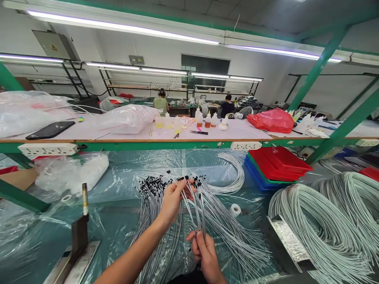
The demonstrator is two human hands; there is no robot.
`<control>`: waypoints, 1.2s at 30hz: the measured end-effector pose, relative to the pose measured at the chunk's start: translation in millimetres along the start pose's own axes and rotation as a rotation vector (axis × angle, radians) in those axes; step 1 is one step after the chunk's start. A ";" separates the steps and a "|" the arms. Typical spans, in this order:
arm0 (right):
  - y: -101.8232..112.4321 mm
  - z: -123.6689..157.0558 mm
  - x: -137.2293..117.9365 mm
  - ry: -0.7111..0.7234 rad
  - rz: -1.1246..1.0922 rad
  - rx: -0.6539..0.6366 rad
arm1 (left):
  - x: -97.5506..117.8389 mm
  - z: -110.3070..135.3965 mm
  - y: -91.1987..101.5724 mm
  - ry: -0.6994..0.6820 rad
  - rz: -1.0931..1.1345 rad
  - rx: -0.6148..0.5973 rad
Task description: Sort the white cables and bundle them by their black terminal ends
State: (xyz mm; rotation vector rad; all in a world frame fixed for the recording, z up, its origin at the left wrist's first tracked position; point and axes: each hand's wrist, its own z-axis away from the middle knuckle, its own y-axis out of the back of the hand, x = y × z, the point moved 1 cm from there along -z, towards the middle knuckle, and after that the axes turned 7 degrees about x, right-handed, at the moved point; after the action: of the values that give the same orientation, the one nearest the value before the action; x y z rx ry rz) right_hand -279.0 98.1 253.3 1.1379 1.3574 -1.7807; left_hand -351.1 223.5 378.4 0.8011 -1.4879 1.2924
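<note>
My left hand [172, 200] is closed on a small bunch of thin white wires [189, 205] tipped with black connectors, pinching them near their black ends. My right hand [204, 250] is closed lower down on the same wires, gripping their stems. Beneath both hands a large fan of similar black-tipped wires [231, 232] lies spread over the plastic-covered green table [118, 221].
Big coils of white cable [331, 221] fill the right side, beside stacked red and blue trays [275, 165]. A tape roll [235, 209] lies by the wires. A metal fixture with an upright pin [83, 232] stands at front left. A shelf above holds bottles [177, 122], bags and a phone [50, 130]. Two people sit far behind.
</note>
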 end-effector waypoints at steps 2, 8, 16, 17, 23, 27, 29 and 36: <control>0.1 -0.1 -0.6 0.002 -0.004 0.001 | 0.7 -0.5 -1.0 -0.013 0.004 -0.001; 3.6 1.2 5.7 0.013 -0.031 -0.019 | -2.0 -3.3 -0.1 -0.078 -0.012 -0.020; 8.0 2.2 17.1 0.026 -0.086 -0.012 | -9.5 -2.7 0.9 -0.097 -0.010 -0.050; 8.2 2.4 17.2 0.026 -0.087 -0.013 | -9.6 -2.6 0.8 -0.102 -0.014 -0.050; 9.1 2.3 17.7 0.014 -0.103 -0.010 | -11.7 -3.9 0.2 -0.116 -0.024 -0.051; 9.9 1.5 19.2 0.005 -0.107 -0.002 | -15.5 -4.8 -0.9 -0.119 -0.041 -0.055; 10.3 1.1 19.7 0.004 -0.107 -0.003 | -16.3 -4.8 -2.2 -0.108 -0.050 -0.041; 11.7 1.1 17.7 0.016 -0.042 -0.017 | -14.3 -7.7 -7.6 0.005 -0.063 -0.089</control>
State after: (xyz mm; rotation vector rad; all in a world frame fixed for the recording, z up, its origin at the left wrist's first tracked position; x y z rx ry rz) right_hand -277.0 94.2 232.5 1.1242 1.4124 -1.7902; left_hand -337.8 227.7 367.1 0.7793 -1.4939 1.1725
